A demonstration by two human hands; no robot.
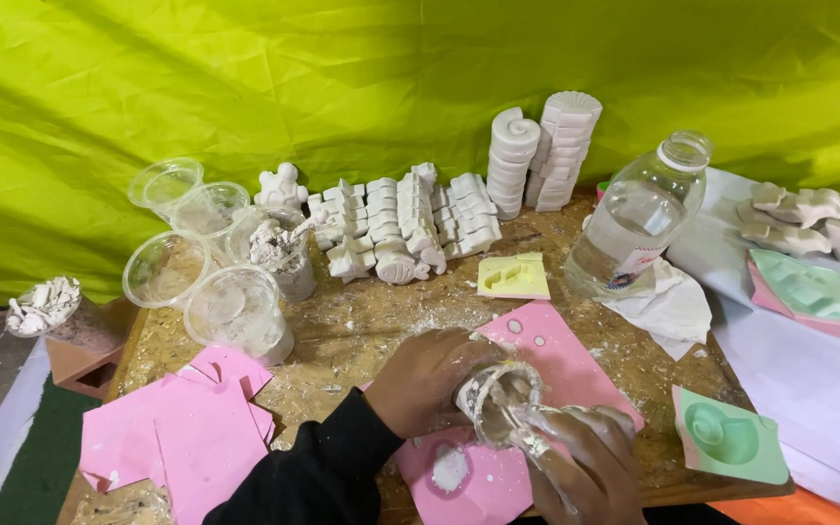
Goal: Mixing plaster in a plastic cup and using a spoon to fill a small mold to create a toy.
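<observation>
1. Head view, centre: hands are working low over the board. The left hand (427, 377), in a black sleeve, is wrapping its fingers round a small clear plastic cup smeared with white plaster (498, 397), holding it tipped on its side, probably so the mouth faces the other hand.
2. The right hand (583, 465), coated in wet grey-white plaster, is curling its fingers at the cup's rim; whether they are gripping the rim or scraping inside, I cannot tell.
3. The cup is sitting just above a flat pink rubbery mould (546, 355), which is lying on a crumb-strewn chipboard table (362, 321); a white plaster blob is filling one recess near the front edge.
4. Left side: a loose pile of pink square moulds (182, 428) is lying near the table corner, beside a cluster of clear empty plastic cups (187, 243), one of them holding dried plaster lumps.
5. Back: rows of finished white plaster casts (410, 219) are standing on edge, packed close, with two tall stacks of white shell-shaped casts (542, 151) behind them.
6. Right: a clear plastic water bottle without a cap (634, 219) is standing partly full near a crumpled white tissue (668, 306); a pale yellow mould (514, 277) and a green mould with a spiral hollow (731, 437) are lying flat, well apart.
7. Backdrop: a creased lime-green cloth (342, 78) is hanging behind everything.
</observation>
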